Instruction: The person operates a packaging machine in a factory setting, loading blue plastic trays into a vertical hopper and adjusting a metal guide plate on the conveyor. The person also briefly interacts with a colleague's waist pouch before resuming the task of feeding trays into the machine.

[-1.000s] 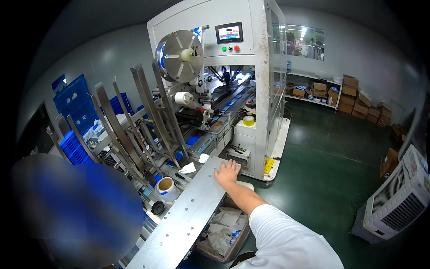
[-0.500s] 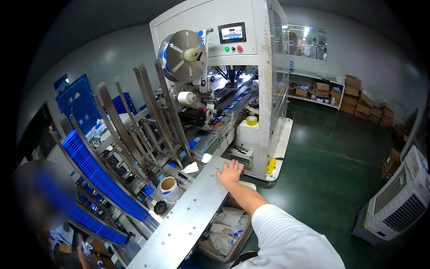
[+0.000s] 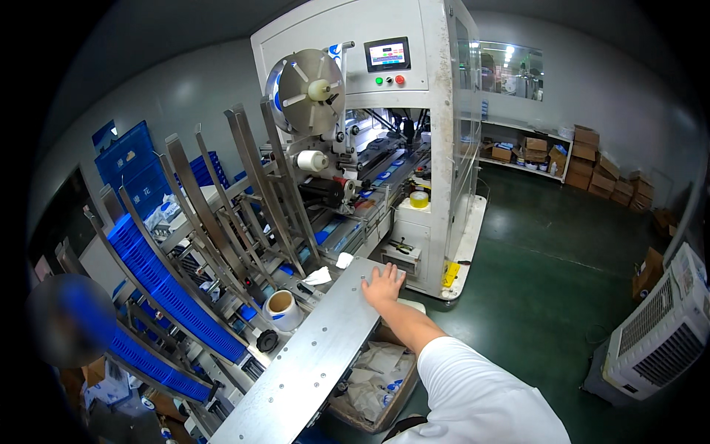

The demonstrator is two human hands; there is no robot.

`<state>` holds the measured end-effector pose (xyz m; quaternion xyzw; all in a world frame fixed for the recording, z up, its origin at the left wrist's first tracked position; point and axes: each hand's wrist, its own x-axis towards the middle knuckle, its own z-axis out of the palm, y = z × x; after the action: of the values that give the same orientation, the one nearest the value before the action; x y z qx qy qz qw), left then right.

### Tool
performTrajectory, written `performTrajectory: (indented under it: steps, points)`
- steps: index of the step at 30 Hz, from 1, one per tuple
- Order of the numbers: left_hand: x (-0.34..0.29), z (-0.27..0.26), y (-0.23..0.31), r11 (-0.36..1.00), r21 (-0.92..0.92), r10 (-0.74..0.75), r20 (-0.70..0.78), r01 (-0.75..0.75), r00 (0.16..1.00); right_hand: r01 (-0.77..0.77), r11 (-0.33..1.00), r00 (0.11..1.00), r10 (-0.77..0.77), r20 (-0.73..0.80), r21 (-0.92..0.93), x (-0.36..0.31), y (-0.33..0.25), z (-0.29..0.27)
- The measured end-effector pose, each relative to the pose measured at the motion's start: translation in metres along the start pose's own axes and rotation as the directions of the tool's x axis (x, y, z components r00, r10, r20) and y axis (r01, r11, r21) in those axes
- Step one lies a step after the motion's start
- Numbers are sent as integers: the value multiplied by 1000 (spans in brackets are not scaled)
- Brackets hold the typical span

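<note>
My right hand (image 3: 383,285) lies on the far end of a long silver metal plate (image 3: 329,333), palm down with its fingers spread and nothing in it. Just left of the fingertips are crumpled pieces of white paper (image 3: 318,276). A roll of white labels (image 3: 283,309) stands beside the plate, and a black knob (image 3: 267,340) sits nearer to me. Below the plate's right edge is a bin (image 3: 381,414) holding waste paper and label scraps. My left hand is out of the picture.
Ahead stands a white machine (image 3: 436,148) with a screen, buttons, a large label reel (image 3: 314,92) and a conveyor. Upright metal guides hold stacked blue trays (image 3: 177,288) on the left, near a person with a blurred head (image 3: 72,320). An air cooler (image 3: 658,325) stands right.
The view has shifted slightly, while my right hand rests on the same spot of the plate. The other person's hand at the lower left has gone out of sight.
</note>
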<state>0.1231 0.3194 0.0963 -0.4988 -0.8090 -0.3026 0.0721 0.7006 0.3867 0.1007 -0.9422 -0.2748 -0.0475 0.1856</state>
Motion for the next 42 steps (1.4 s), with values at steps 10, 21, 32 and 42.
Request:
performTrajectory:
  steps: [10,21,32,42]
  points:
    - [0,-3,0,999,-34,-5,22,6,1000,3,1000,1000,-3,12,8,0,0,-1]
    - [0,-4,2,999,-31,-28,38,29,999,3,1000,1000,-4,12,31,0,1,-1]
    - [3,8,-7,1000,-5,-6,-5,6,1000,11,1000,1000,-11,-10,20,1,2,2]
    - [1,5,-3,1000,-9,-18,-12,18,1000,11,1000,1000,-11,15,26,-1,1,-3]
